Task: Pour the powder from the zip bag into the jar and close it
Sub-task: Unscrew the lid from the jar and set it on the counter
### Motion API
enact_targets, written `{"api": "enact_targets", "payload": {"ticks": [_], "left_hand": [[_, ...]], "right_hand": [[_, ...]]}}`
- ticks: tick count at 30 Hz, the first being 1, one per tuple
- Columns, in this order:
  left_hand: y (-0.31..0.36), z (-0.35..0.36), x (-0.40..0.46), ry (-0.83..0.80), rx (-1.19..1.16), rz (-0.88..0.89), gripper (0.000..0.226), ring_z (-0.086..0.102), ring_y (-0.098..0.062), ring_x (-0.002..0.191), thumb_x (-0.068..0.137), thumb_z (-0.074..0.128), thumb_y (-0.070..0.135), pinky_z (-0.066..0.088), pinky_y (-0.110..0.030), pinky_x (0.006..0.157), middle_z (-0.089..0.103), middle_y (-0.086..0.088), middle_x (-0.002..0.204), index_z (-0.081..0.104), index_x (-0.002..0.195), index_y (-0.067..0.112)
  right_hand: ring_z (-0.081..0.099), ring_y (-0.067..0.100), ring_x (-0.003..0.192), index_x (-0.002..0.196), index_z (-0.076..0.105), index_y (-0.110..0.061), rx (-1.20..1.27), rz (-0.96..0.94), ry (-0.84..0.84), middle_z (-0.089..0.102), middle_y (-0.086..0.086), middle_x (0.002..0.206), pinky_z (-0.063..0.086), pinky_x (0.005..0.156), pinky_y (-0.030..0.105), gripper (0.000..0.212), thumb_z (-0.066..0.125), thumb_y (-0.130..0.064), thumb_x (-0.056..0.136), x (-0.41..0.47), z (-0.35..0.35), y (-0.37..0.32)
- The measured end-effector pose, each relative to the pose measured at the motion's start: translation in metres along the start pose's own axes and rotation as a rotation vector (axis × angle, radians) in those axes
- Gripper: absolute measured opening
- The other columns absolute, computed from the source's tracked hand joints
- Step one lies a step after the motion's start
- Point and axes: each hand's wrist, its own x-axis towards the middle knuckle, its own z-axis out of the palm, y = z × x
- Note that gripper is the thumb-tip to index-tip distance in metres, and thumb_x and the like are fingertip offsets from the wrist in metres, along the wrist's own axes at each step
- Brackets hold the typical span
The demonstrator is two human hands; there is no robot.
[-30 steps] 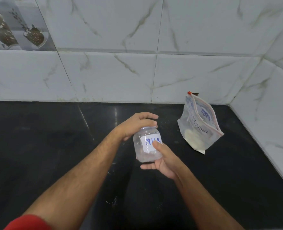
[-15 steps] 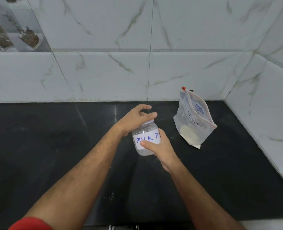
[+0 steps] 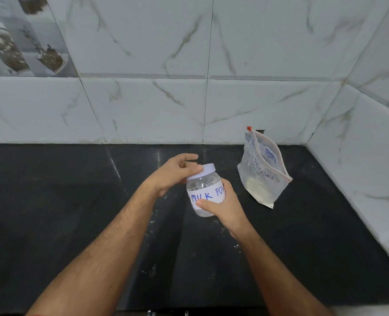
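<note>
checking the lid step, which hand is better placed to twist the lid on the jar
The left hand. Its fingers already rest on the white lid, while the right hand is wrapped around the jar body, steadying it. The zip bag stands apart on the counter, untouched.

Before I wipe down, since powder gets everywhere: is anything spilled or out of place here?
Yes. White specks lie scattered on the black counter below the jar and between the forearms. The zip bag stands open near the corner with powder still inside. Otherwise nothing looks damaged.
</note>
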Motion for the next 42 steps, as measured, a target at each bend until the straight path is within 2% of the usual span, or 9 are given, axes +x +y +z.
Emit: {"api": "enact_targets", "payload": {"ticks": [6, 10, 13, 21, 26, 29, 34, 38, 42], "left_hand": [[0.003, 0.015, -0.009, 0.000, -0.091, 0.043, 0.054, 0.071, -0.015, 0.107, 0.090, 0.069, 0.030, 0.055, -0.029, 0.091, 0.074, 0.006, 0.115, 0.050, 0.140, 0.020], [0.005, 0.005, -0.014, -0.040, -0.047, 0.068, 0.052, 0.065, -0.016, 0.119, 0.090, 0.070, 0.022, 0.046, -0.035, 0.106, 0.068, -0.003, 0.129, 0.051, 0.138, 0.024], [0.004, 0.000, -0.015, -0.005, 0.005, 0.091, 0.060, 0.068, -0.014, 0.114, 0.084, 0.077, 0.011, 0.048, -0.038, 0.107, 0.071, -0.001, 0.125, 0.051, 0.137, 0.020], [0.016, 0.017, -0.017, 0.006, 0.155, 0.163, 0.102, 0.051, 0.002, 0.127, 0.058, 0.086, 0.041, 0.049, -0.022, 0.098, 0.048, 0.012, 0.144, 0.038, 0.149, 0.032], [0.014, 0.020, -0.020, -0.011, 0.170, 0.172, 0.089, 0.053, 0.004, 0.125, 0.075, 0.081, 0.035, 0.051, -0.017, 0.095, 0.048, 0.012, 0.147, 0.036, 0.151, 0.032], [0.012, 0.011, -0.020, 0.030, 0.182, 0.168, 0.072, 0.057, -0.004, 0.125, 0.087, 0.075, 0.024, 0.047, -0.027, 0.107, 0.057, 0.006, 0.141, 0.039, 0.149, 0.026], [0.018, 0.009, -0.019, 0.114, 0.285, 0.178, 0.082, 0.052, -0.003, 0.128, 0.070, 0.085, 0.038, 0.043, -0.029, 0.105, 0.058, 0.012, 0.135, 0.048, 0.142, 0.032], [0.029, 0.018, -0.017, 0.035, 0.315, 0.200, 0.083, 0.050, 0.003, 0.126, 0.067, 0.085, 0.038, 0.045, -0.026, 0.103, 0.055, 0.015, 0.139, 0.049, 0.141, 0.038], [0.031, 0.021, -0.018, 0.019, 0.396, 0.219, 0.071, 0.054, 0.001, 0.125, 0.077, 0.083, 0.034, 0.045, -0.031, 0.109, 0.058, 0.016, 0.138, 0.051, 0.140, 0.035]], "right_hand": [[0.063, 0.006, 0.108, 0.135, 0.040, -0.040, -0.057, -0.050, 0.049, 0.060, -0.022, 0.118, 0.057, 0.080, 0.017, 0.102, 0.088, -0.052, 0.046, -0.008, 0.012, 0.001], [0.063, 0.011, 0.112, 0.140, 0.040, -0.033, -0.092, -0.040, 0.117, 0.060, -0.016, 0.125, 0.059, 0.090, 0.028, 0.103, 0.095, -0.037, 0.053, -0.004, 0.006, 0.000], [0.063, 0.005, 0.109, 0.137, 0.038, -0.035, -0.107, -0.061, 0.156, 0.058, -0.024, 0.118, 0.056, 0.086, 0.018, 0.101, 0.097, -0.033, 0.055, -0.001, 0.002, -0.002], [0.062, -0.003, 0.106, 0.130, 0.033, -0.048, -0.119, -0.087, 0.128, 0.057, -0.026, 0.118, 0.057, 0.077, 0.012, 0.099, 0.096, -0.038, 0.054, -0.001, 0.013, -0.002], [0.061, 0.006, 0.109, 0.135, 0.034, -0.041, -0.152, -0.085, 0.163, 0.056, -0.019, 0.124, 0.058, 0.089, 0.022, 0.100, 0.097, -0.034, 0.057, 0.005, 0.010, 0.000], [0.057, 0.001, 0.104, 0.133, 0.031, -0.042, -0.166, -0.084, 0.173, 0.049, -0.025, 0.119, 0.050, 0.083, 0.010, 0.099, 0.097, -0.030, 0.060, 0.008, 0.004, 0.000], [0.057, 0.007, 0.110, 0.135, 0.032, -0.041, -0.189, -0.099, 0.164, 0.051, -0.019, 0.126, 0.053, 0.097, 0.026, 0.098, 0.096, -0.031, 0.061, 0.006, 0.006, 0.000], [0.061, -0.010, 0.102, 0.125, 0.035, -0.049, -0.153, -0.107, 0.159, 0.060, -0.023, 0.116, 0.055, 0.075, 0.009, 0.095, 0.094, -0.041, 0.051, 0.001, 0.014, -0.002], [0.064, -0.005, 0.102, 0.126, 0.037, -0.049, -0.146, -0.109, 0.143, 0.062, -0.020, 0.117, 0.054, 0.075, 0.009, 0.097, 0.094, -0.044, 0.048, 0.002, 0.013, -0.002]]}}
